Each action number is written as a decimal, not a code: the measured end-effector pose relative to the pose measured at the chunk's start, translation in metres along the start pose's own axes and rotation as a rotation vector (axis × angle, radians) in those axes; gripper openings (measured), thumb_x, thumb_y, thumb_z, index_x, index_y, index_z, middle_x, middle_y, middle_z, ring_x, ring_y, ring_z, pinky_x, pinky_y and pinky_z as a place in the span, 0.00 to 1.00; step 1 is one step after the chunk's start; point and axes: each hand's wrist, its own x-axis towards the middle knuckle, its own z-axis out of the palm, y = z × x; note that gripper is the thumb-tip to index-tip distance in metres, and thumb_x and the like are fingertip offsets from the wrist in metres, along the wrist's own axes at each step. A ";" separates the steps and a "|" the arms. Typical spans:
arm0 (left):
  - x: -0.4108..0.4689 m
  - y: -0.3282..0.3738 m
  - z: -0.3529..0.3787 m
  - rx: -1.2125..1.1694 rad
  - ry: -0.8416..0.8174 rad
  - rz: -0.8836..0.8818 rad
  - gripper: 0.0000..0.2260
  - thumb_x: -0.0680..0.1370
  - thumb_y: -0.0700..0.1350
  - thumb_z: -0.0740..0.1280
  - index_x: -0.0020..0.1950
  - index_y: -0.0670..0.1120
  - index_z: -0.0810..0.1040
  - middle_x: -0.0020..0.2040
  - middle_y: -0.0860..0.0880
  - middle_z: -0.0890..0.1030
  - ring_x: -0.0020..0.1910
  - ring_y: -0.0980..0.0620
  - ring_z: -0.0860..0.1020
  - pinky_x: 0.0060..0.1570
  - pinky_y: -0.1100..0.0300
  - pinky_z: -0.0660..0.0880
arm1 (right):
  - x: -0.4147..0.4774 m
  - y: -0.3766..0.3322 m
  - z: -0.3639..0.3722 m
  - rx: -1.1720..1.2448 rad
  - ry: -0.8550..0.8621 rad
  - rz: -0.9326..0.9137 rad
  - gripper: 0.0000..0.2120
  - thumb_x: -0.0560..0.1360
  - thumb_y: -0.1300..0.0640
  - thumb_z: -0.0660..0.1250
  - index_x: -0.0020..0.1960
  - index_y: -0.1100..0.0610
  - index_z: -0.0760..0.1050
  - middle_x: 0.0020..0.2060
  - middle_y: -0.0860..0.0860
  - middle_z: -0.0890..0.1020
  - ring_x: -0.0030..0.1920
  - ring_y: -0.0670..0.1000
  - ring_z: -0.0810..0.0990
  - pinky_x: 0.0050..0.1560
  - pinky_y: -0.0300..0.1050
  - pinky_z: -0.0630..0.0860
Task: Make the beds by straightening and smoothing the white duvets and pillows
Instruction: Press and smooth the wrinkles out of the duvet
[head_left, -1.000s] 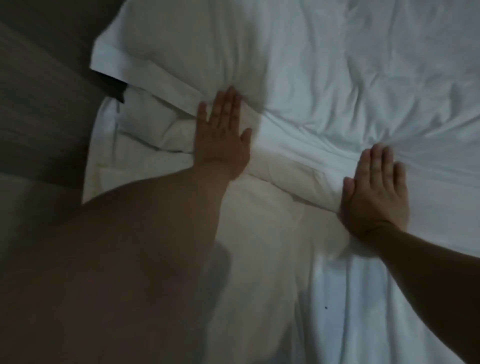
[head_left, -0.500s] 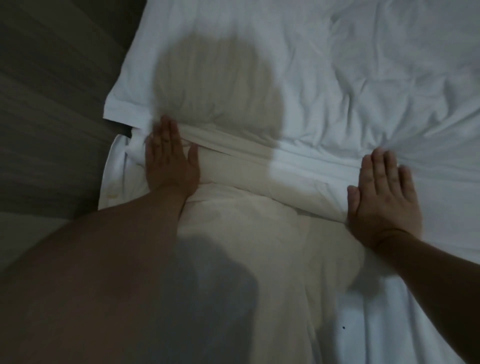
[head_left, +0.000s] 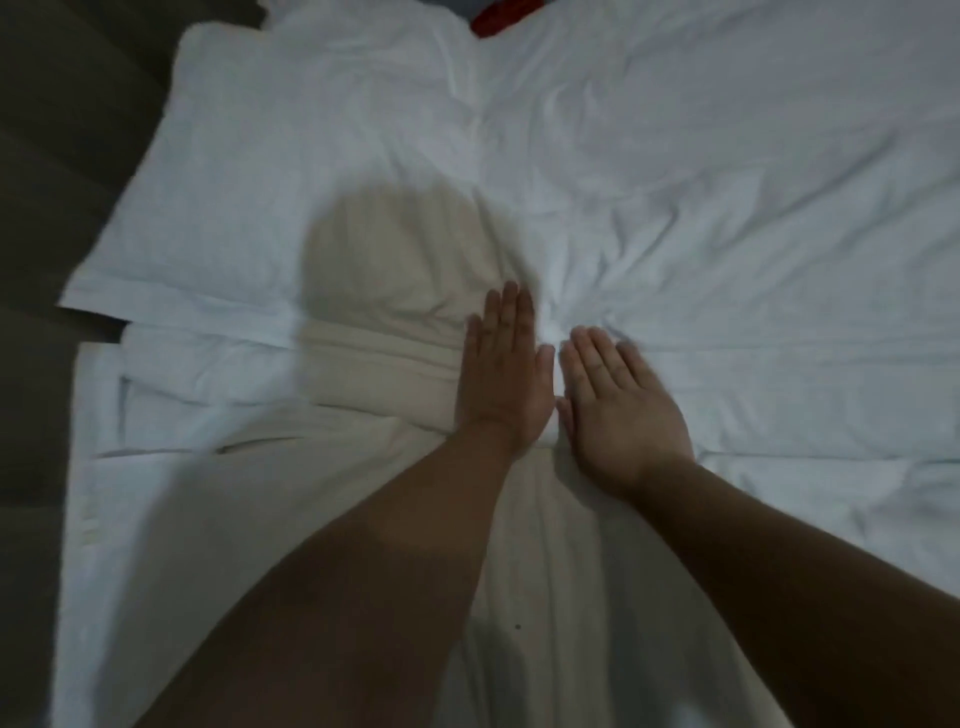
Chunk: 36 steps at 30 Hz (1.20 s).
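A wrinkled white duvet (head_left: 701, 218) covers most of the bed, its folded-back edge running across the middle. My left hand (head_left: 501, 371) lies flat, fingers straight, pressing on that fold at the centre. My right hand (head_left: 618, 405) lies flat just beside it, fingers straight and pointing up-left, nearly touching the left thumb. Creases radiate from the spot between the two hands. Below the fold a white sheet (head_left: 218, 519) runs toward me under both forearms. I cannot pick out a pillow.
The bed's left edge (head_left: 78, 467) drops to a dark wooden floor (head_left: 47, 182). A small red object (head_left: 501, 21) shows at the top, past the duvet. My head's shadow falls on the duvet left of my hands.
My left hand slid right along the fold from the bed's left edge, and my right hand moved left. The two hands now lie side by side at the centre.
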 end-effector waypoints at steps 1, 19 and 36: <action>0.002 0.017 0.007 -0.015 -0.029 -0.050 0.32 0.82 0.54 0.46 0.82 0.38 0.53 0.82 0.41 0.55 0.82 0.43 0.53 0.79 0.44 0.53 | -0.006 0.021 -0.011 -0.031 0.022 0.008 0.30 0.84 0.46 0.47 0.80 0.63 0.60 0.79 0.59 0.61 0.81 0.55 0.55 0.80 0.54 0.48; 0.003 0.271 0.000 -0.140 -0.011 0.183 0.30 0.82 0.53 0.48 0.83 0.43 0.51 0.83 0.46 0.51 0.82 0.46 0.51 0.79 0.44 0.52 | -0.196 0.413 -0.172 -0.325 -0.007 0.588 0.33 0.83 0.42 0.41 0.82 0.58 0.54 0.82 0.53 0.55 0.82 0.53 0.52 0.80 0.59 0.48; 0.036 0.658 -0.025 -0.261 0.210 0.169 0.30 0.82 0.50 0.53 0.82 0.38 0.54 0.82 0.39 0.54 0.81 0.41 0.53 0.79 0.43 0.50 | -0.317 0.694 -0.272 -0.388 0.001 0.595 0.32 0.83 0.43 0.39 0.83 0.57 0.48 0.83 0.53 0.51 0.82 0.50 0.47 0.81 0.55 0.44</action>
